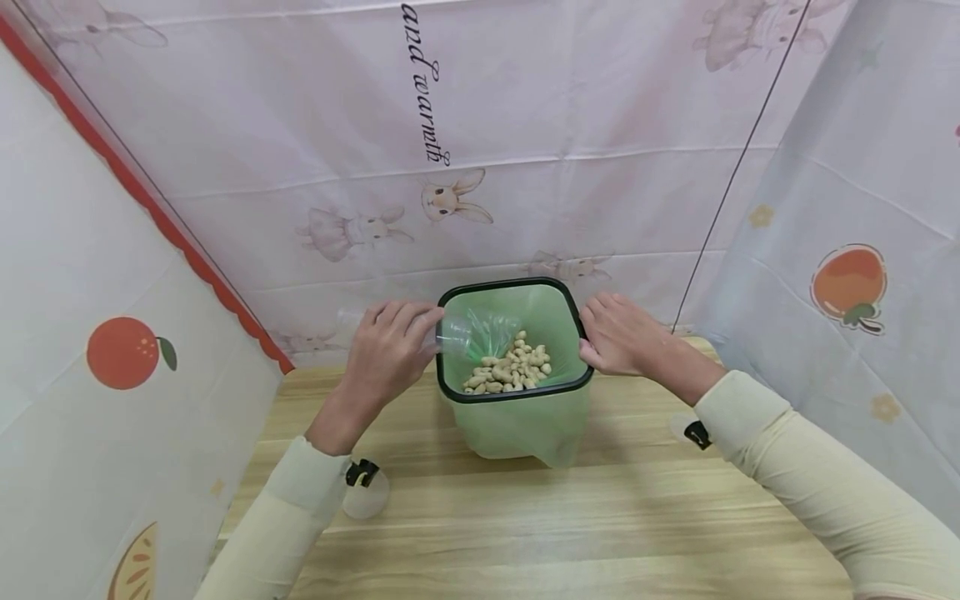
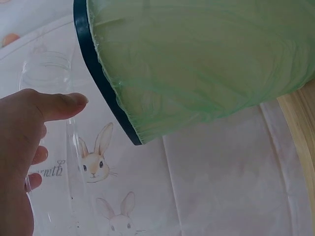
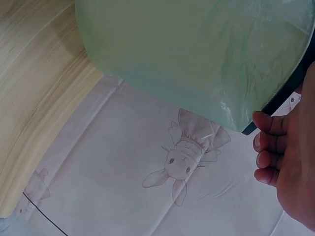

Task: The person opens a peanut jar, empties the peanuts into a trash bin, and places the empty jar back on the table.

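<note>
A light green trash bin (image 1: 517, 429) with a black rim stands near the back of the table, thin green plastic film showing on its outside. Unshelled peanuts (image 1: 510, 371) lie in a heap inside it. At its left side, my left hand (image 1: 390, 350) holds a clear, tube-like plastic container (image 2: 47, 73) sideways, one end reaching over the rim into the bin. Fingers curl around the clear wall in the left wrist view. On the opposite side my right hand (image 1: 622, 333) grips the bin's black rim (image 3: 283, 98), fingertips bent against it.
The wooden table (image 1: 525, 525) is bordered by printed cloth walls, with the back cloth (image 1: 525, 200) right behind the bin. A round pale disc with a black clip (image 1: 365, 492) is beside the left cuff; a similar black clip (image 1: 697, 434) is at the right cuff.
</note>
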A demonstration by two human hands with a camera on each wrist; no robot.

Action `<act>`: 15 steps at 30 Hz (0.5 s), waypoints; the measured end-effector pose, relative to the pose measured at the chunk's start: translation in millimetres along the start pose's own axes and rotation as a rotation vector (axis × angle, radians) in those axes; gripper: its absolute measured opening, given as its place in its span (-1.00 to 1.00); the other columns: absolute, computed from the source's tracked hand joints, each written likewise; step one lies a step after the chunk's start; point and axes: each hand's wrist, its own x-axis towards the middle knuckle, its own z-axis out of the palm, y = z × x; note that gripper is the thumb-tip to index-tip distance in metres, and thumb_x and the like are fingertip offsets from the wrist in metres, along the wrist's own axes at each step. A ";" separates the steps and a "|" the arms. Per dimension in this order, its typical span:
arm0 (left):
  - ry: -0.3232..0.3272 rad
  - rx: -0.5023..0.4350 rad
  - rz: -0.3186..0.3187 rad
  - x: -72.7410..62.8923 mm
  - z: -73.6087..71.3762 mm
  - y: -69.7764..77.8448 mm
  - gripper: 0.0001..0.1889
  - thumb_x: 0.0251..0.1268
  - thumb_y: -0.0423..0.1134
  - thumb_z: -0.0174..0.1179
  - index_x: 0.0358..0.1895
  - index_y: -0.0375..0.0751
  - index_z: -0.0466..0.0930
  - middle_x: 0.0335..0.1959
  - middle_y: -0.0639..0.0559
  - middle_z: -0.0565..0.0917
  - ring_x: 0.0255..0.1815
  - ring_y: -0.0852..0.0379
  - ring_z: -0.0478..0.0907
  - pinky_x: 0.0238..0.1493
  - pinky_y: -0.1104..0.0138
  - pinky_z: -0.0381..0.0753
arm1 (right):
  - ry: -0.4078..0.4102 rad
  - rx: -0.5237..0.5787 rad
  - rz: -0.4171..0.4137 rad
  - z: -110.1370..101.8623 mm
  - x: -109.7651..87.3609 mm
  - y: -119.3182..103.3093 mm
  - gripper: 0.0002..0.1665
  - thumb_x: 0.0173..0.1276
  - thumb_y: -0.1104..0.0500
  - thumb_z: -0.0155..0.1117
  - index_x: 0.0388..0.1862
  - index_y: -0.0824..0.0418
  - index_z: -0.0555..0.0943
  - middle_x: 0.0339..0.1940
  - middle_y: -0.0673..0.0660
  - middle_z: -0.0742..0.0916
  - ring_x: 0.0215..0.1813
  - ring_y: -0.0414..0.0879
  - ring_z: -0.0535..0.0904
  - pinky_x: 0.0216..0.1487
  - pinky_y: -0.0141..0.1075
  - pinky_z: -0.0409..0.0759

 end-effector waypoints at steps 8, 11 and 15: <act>0.010 -0.051 -0.049 2.5 -6.2 -1.8 -0.34 -0.09 -0.12 0.68 0.15 -0.22 0.66 0.02 -0.12 0.75 -0.05 -0.13 0.66 0.05 -0.03 0.64 | -0.014 0.016 0.009 -1.8 -1.7 0.3 -0.60 0.34 -0.02 -0.05 -0.46 0.28 0.48 -0.42 0.22 0.55 -0.28 0.17 0.47 -0.21 -0.06 0.43; 0.006 -0.053 -0.054 4.9 -9.6 -2.2 -0.34 -0.08 -0.12 0.68 0.16 -0.21 0.65 0.03 -0.12 0.75 -0.04 -0.13 0.65 0.03 -0.02 0.62 | -0.022 0.012 0.007 -2.0 -2.1 0.6 -0.59 0.38 -0.03 -0.06 -0.45 0.27 0.48 -0.42 0.21 0.55 -0.28 0.16 0.46 -0.21 -0.07 0.41; 0.007 -0.066 -0.064 7.4 -12.4 -2.2 -0.34 -0.06 -0.13 0.67 0.17 -0.21 0.64 0.05 -0.12 0.74 -0.03 -0.13 0.65 0.01 -0.01 0.61 | -0.025 0.015 0.003 -2.9 -2.0 0.6 -0.56 0.43 -0.05 -0.06 -0.42 0.28 0.49 -0.41 0.21 0.55 -0.27 0.16 0.46 -0.20 -0.07 0.41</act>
